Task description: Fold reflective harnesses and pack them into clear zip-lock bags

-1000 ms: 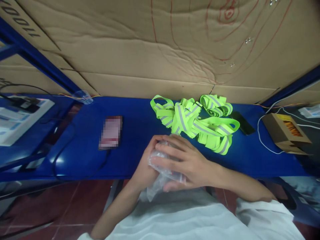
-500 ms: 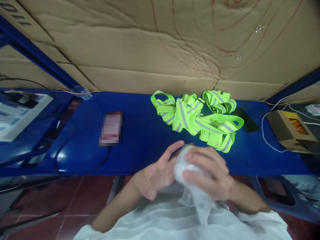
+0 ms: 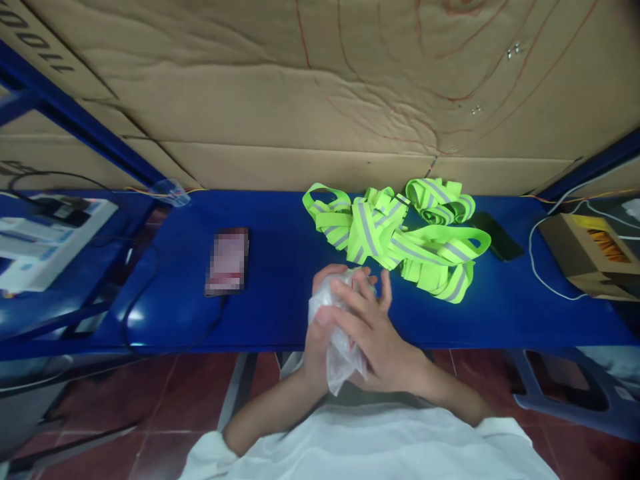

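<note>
A bunched translucent plastic bag [image 3: 342,365] is held in front of my body, above the near edge of the blue table; what is inside it cannot be made out. My left hand [image 3: 316,343] wraps it from the left, thumb pressed on its near side. From the right, my right hand [image 3: 376,333] lays its fingers over the bag and grips it, closed on it. Just beyond both hands lies a tangled heap of neon yellow-green straps with grey reflective stripes [image 3: 370,230].
A phone [image 3: 227,261] with a blurred screen lies left on the blue table [image 3: 280,267]. A dark phone [image 3: 500,239] sits right of the straps. Further right are an open cardboard box [image 3: 575,250] and a white cable. A clear plastic cup [image 3: 173,192] lies at the back left.
The bag has moved left and is now clasped between both hands. My left hand, earlier spread beside the bag, has closed around it; its loose tail hangs shorter.
</note>
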A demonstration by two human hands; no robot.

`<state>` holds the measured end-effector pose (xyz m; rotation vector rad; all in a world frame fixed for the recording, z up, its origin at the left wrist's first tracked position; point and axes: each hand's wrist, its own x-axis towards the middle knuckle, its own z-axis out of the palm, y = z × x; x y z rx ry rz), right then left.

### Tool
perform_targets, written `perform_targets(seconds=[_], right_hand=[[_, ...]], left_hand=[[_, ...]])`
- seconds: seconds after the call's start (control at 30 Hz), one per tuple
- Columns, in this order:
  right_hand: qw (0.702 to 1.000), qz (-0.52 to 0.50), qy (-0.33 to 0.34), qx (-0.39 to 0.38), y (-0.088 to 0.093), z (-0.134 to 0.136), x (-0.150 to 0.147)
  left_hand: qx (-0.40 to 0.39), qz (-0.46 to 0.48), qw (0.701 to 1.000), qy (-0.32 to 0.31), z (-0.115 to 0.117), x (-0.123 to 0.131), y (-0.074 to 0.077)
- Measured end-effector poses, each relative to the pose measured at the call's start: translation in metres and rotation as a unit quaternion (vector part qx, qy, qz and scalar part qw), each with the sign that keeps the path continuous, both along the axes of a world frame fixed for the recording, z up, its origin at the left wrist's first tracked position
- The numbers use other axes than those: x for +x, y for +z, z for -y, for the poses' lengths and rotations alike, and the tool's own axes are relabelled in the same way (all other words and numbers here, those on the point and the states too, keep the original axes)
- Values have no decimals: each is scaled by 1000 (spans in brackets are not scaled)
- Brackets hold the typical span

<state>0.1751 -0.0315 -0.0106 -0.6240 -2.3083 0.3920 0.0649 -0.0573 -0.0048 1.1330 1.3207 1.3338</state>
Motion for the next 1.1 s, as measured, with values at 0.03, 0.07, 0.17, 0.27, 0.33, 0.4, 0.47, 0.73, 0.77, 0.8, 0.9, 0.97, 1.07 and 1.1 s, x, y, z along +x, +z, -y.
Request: perform_targets(seconds=[0.03,0.07,0.17,0.27,0.33,0.4,0.47,0.73,0.77,0.8,0.9,0.97,1.07,1.1], right_hand=[[999,21,29,-17,3,0,0],[998,43,44,-27,4,1,0],[991,133,12,-26,5,6,1],[986,164,-26,8,2,8,12],[989,139,-48,18,-2,6,25],[990,121,-78,7,-9,1,39],[988,121,-94,-4,-17,-2,48],[992,99,-68,-38,-37,6,47],[992,94,-68,-39,-37,6,48],[993,88,-69,-40,-37,6,49],[994,66,-77,-45,-35,5,55],[994,45,-87,-43,-33,3,61],[994,25,-99,-33,-29,-2,69],[994,23,-103,-29,-28,-3,72]], left_hand=[[3,123,992,5,-1,-2,2],[-1,228,974,10,-2,-6,3],[0,237,972,11,-10,-28,10],[136,-59,988,51,-27,-74,22],[234,-264,928,119,-47,-114,34],[263,-449,842,143,-73,-155,46],[189,-599,767,132,-106,-189,55],[-14,-763,647,-16,-215,-229,40],[-12,-762,647,-29,-222,-229,36],[-8,-759,649,-41,-228,-229,32],[12,-754,653,-61,-236,-230,21],[39,-754,653,-52,-234,-232,17],[109,-734,670,-25,-229,-236,18],[132,-721,680,-20,-227,-237,20]])
